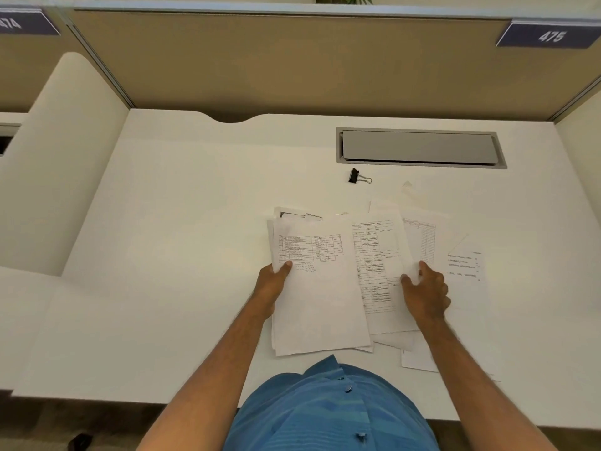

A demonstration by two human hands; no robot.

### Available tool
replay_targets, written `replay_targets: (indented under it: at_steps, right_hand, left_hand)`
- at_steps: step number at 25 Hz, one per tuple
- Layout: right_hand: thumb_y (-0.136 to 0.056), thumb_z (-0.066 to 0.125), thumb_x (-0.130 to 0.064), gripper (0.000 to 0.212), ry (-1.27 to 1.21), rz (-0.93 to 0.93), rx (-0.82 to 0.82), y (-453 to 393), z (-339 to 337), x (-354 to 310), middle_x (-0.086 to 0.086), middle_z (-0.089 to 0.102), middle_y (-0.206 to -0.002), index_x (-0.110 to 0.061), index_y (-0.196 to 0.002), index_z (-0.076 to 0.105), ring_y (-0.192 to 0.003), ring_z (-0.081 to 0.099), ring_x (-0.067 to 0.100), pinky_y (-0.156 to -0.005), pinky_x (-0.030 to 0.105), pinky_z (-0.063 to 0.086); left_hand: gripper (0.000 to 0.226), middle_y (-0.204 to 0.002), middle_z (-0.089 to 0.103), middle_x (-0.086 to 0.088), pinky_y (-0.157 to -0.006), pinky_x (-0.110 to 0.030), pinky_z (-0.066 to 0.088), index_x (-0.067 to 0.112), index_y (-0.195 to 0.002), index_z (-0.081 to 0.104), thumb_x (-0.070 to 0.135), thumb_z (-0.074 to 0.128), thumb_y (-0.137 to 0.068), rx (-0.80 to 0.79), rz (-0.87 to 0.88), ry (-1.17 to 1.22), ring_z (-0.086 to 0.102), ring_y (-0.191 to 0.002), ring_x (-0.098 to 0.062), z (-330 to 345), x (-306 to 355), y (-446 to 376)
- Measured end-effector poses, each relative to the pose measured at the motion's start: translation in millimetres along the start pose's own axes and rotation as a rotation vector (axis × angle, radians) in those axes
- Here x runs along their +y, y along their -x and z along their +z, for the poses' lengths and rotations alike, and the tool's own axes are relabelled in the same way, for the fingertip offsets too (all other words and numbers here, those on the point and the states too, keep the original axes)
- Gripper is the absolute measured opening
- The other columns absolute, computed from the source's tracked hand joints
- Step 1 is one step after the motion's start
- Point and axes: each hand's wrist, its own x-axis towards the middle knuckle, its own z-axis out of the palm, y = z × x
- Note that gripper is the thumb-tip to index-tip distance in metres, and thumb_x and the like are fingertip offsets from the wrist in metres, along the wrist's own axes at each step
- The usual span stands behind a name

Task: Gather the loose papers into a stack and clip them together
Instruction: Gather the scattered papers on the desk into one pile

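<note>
Several white printed sheets lie fanned across the desk in front of me. My left hand (272,284) grips the left edge of a partial stack of papers (317,294), thumb on the top sheet with a printed table. My right hand (424,289) rests on the loose sheets (379,271) to the right, fingers curled on a sheet's edge. More sheets, one with handwriting (465,271), spread out further right. A black binder clip (357,176) lies alone on the desk beyond the papers, untouched.
The white desk (182,255) is bounded by a tan partition (292,66) at the back and a white side panel (65,157) on the left. A grey cable hatch (419,147) sits recessed at the back right, just behind the clip.
</note>
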Motion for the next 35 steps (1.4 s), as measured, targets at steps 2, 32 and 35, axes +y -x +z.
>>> replay_targets:
  at_steps: [2, 32, 35]
  right_hand:
    - [-0.098, 0.059, -0.027, 0.048, -0.091, -0.028, -0.057, 6, 8, -7, 0.014, 0.051, -0.142, -0.023, -0.146, 0.051, -0.128, 0.053, 0.036, -0.110, 0.053, 0.035]
    - [-0.105, 0.046, -0.045, 0.040, -0.750, 0.104, -0.411, 48, 3, -54, 0.008, 0.062, -0.132, -0.018, -0.132, 0.058, -0.099, 0.061, 0.019, -0.087, 0.036, 0.050]
    - [-0.102, 0.046, -0.053, 0.044, -0.886, 0.095, -0.437, 46, -17, -70, 0.005, 0.063, -0.135, -0.021, -0.131, 0.059, -0.106, 0.064, 0.020, -0.093, 0.041, 0.051]
  left_hand:
    - [0.045, -0.132, 0.070, -0.005, -0.109, -0.044, 0.052, 0.012, -0.139, 0.062, 0.034, 0.063, -0.101, -0.015, 0.001, 0.023, 0.067, -0.119, -0.026, 1, 0, 1]
    - [0.029, -0.118, 0.078, -0.003, -0.092, -0.040, 0.060, 0.016, -0.125, 0.071, 0.022, 0.068, -0.097, -0.156, 0.351, 0.074, 0.076, -0.107, -0.022, -32, 114, 54]
    - [0.031, -0.124, 0.075, -0.005, -0.096, -0.041, 0.059, 0.017, -0.128, 0.069, 0.021, 0.067, -0.098, -0.210, 0.368, 0.150, 0.073, -0.113, -0.024, -40, 125, 61]
